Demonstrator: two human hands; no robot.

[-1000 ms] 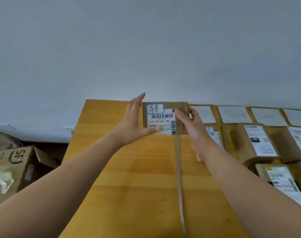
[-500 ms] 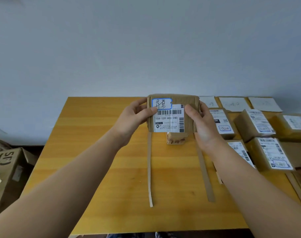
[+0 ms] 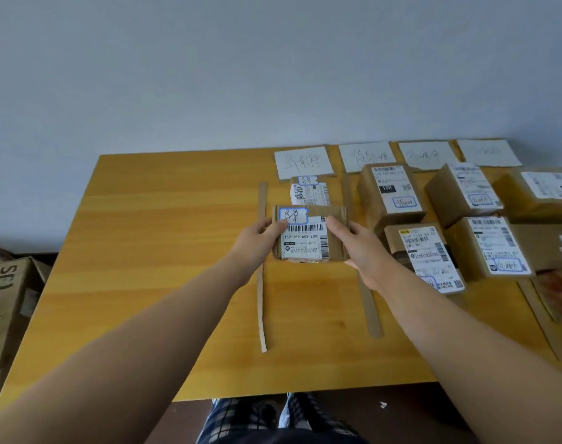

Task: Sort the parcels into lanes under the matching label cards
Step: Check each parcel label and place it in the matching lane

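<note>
Parcels (image 3: 390, 195) of brown cardboard stand in lanes on the right part of the wooden table (image 3: 151, 251). One flat parcel (image 3: 308, 241) is between two cardboard strips (image 3: 261, 299), under the leftmost label card (image 3: 303, 162) and just before a smaller parcel (image 3: 308, 193). The left hand (image 3: 257, 241) grips its left edge, thumb on the label. The right hand (image 3: 359, 248) grips its right edge likewise. If it touches the table, I cannot tell.

Parcel (image 3: 308, 238) now lower, nearer table (image 3: 164, 238)

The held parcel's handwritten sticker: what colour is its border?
The sticker border is blue; head view.
</note>
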